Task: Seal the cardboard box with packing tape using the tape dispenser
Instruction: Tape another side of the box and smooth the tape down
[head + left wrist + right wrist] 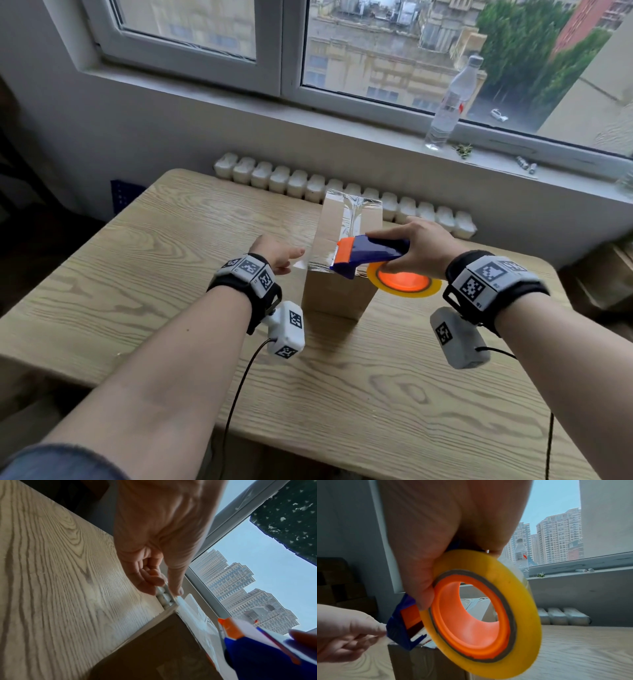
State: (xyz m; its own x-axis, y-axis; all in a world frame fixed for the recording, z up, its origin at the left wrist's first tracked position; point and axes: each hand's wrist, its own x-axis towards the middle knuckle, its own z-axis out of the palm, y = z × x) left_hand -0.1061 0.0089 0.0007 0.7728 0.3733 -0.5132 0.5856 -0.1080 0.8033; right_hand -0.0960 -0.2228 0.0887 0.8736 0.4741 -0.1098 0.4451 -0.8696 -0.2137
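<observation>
From the head view, our cardboard box (342,274) stands mid-table (137,274), open wood all round; shiny tape (356,219) runs along its top. Right hand (421,250) fingers clamp the tape dispenser (370,255) at the near edge. Left wrist view: left hand (154,540) fingers loosely curled, thumb touching the tape's end. Right wrist view: yellow roll (488,609), orange hub.

Black wristbands (496,291) carry white, marker-printed camera blocks (286,330) trailing black cables (239,387).

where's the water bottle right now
In the head view the water bottle stands upright on the windowsill, upper right, beyond the cardboard box and the table.
</observation>
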